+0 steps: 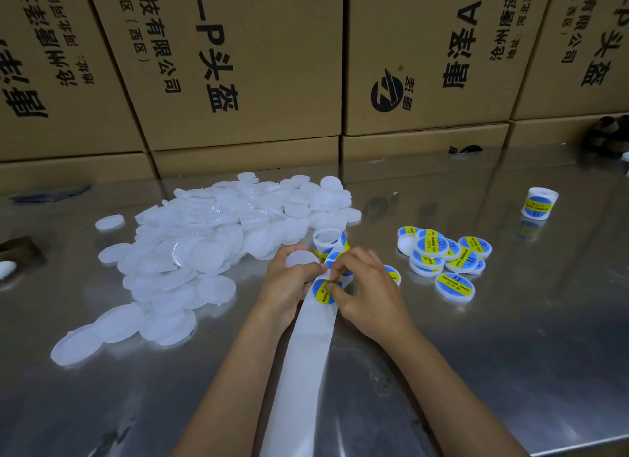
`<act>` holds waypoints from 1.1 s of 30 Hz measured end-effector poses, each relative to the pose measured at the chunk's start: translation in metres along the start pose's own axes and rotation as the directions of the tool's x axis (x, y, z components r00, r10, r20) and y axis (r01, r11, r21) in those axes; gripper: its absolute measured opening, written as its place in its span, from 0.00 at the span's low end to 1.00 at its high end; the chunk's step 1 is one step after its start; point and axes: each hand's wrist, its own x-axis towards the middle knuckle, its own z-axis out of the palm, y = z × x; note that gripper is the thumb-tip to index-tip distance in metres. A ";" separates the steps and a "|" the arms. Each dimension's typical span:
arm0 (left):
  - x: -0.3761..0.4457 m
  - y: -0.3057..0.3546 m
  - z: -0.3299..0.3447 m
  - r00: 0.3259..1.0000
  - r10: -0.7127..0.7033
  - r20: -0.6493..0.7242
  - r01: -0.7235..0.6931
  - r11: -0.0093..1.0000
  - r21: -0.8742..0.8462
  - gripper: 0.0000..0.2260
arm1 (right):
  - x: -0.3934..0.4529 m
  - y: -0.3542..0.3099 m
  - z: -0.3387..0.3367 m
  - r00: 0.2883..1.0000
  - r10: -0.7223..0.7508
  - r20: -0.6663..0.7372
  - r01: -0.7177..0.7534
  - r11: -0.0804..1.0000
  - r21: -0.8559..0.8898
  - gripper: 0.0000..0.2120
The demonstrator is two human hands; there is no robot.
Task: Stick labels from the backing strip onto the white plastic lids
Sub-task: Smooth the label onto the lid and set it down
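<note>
Between both hands [326,283], seemingly pinched, sits a label [323,291].

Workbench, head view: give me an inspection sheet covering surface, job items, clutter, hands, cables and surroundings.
Surface: reflective metal table.
Job's things: pile of blank white lids at left; labelled lids grouped at right; label roll feeding the backing strip toward the viewer.
Clutter: second label roll far right; dark object at left edge.
Hands: left hand holds a blank lid; right hand pinches a label.
Cables: nothing seen.
Surroundings: printed cardboard boxes stacked behind.
</note>
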 end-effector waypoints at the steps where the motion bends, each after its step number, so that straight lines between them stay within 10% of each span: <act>1: 0.000 0.000 0.000 1.000 0.014 -0.019 -0.013 1.000 0.025 0.18 | 0.000 -0.001 0.001 1.000 0.023 -0.007 -0.022 0.999 0.048 0.10; 7: 0.004 -0.002 -0.002 0.991 0.111 -0.069 -0.093 0.972 0.217 0.19 | 0.007 -0.005 -0.004 0.957 0.282 0.061 -0.271 0.808 0.522 0.11; 20: 0.004 -0.005 0.003 0.984 0.170 -0.061 -0.158 0.974 0.161 0.14 | 0.014 -0.002 -0.020 0.842 0.528 0.108 -0.362 0.406 0.839 0.12; 24: 0.003 0.011 0.005 0.972 0.168 -0.166 -0.185 0.979 -0.091 0.05 | 0.014 -0.003 -0.019 0.853 0.504 0.139 -0.363 0.380 0.851 0.12; 33: -0.014 0.019 0.016 0.976 0.053 0.212 0.044 0.903 -0.427 0.18 | 0.015 -0.012 -0.019 0.918 0.396 -0.014 -0.231 0.562 0.794 0.14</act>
